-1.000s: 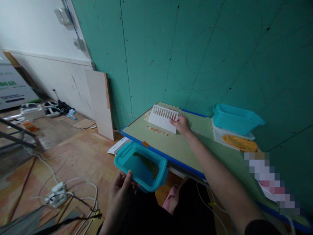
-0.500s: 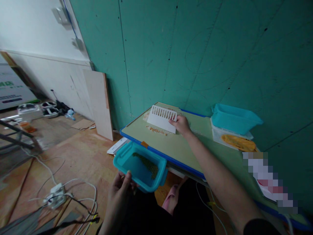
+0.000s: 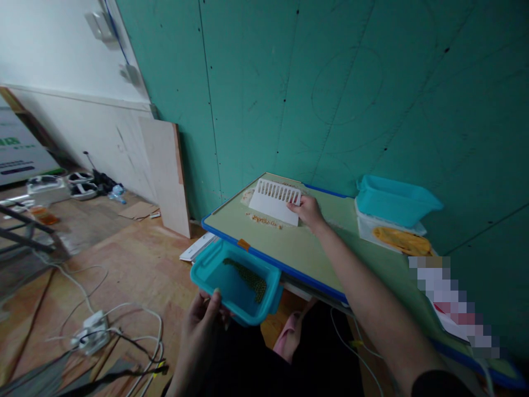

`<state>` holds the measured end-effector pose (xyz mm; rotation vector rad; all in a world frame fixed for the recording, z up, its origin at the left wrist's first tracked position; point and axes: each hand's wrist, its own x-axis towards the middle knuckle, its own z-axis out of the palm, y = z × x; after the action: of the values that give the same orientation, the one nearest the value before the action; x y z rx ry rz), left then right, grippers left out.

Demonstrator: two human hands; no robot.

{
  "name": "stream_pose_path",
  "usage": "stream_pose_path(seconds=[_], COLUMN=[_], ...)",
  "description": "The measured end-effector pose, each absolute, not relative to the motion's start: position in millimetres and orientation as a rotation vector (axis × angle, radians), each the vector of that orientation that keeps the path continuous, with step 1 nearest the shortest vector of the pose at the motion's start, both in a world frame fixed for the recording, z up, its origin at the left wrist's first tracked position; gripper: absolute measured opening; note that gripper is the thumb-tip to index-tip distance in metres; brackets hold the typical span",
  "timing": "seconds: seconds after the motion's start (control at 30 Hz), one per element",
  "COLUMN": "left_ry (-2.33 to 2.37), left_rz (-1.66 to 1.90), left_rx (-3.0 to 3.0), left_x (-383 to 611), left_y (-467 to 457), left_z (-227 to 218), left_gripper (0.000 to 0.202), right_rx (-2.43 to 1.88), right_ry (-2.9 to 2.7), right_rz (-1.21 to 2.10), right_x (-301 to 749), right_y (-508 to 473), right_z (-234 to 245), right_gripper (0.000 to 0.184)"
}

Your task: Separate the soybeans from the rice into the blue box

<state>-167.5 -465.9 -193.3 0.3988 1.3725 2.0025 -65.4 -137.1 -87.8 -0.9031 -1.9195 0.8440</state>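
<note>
My left hand (image 3: pixel 207 314) grips the near rim of a turquoise plastic bin (image 3: pixel 206 275), held below the table's front edge. Small dark green beans (image 3: pixel 249 278) lie along the bin's floor. Over the tabletop, my right hand (image 3: pixel 308 210) is closed on the right end of a white slotted scraper (image 3: pixel 268 210), whose row of slots faces up and away from me. Orange-yellow kernels (image 3: pixel 266 221) lie in a strip on the near side of the scraper. Pale grains (image 3: pixel 248 196) and more kernels show beyond it, partly hidden by it.
The pale green table (image 3: pixel 308 251) has a blue edge and stands against a green wall. At its right are another turquoise bin (image 3: pixel 399 201) on a white tray and a yellow-orange object (image 3: pixel 400 240). A power strip (image 3: pixel 94 332) with cables lies on the floor at left.
Hardly anything differs. The scraper and my right hand have shifted very slightly to the right, while the bin stays in my left hand at the table edge.
</note>
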Motion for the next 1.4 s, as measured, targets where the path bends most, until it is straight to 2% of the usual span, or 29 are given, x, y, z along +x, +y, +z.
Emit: stream_pose_path(seconds=[0.6,0.77,1.4], left_ry=[1.318,1.338,1.328], left_rz=[1.999,1.994,2.028], left_rx=[0.402,0.426,0.363], left_x=[-167.0,-165.9,-163.0], left_y=[-466.8,-466.3,-464.5], left_z=[-192.5,-185.5,-175.6], left_gripper=[0.025,0.029,0.033], right_rx=[-0.893,-0.871,-0.791], right_ry=[-1.874,-1.864,-2.034], right_rz=[0.957,1.003,0.968], right_x=[-66.9,-67.8,-90.6], right_y=[-137.7,-141.2,-130.7], right_z=[-96.2,-96.5,-93.1], right_gripper=[0.021,0.023,0.014])
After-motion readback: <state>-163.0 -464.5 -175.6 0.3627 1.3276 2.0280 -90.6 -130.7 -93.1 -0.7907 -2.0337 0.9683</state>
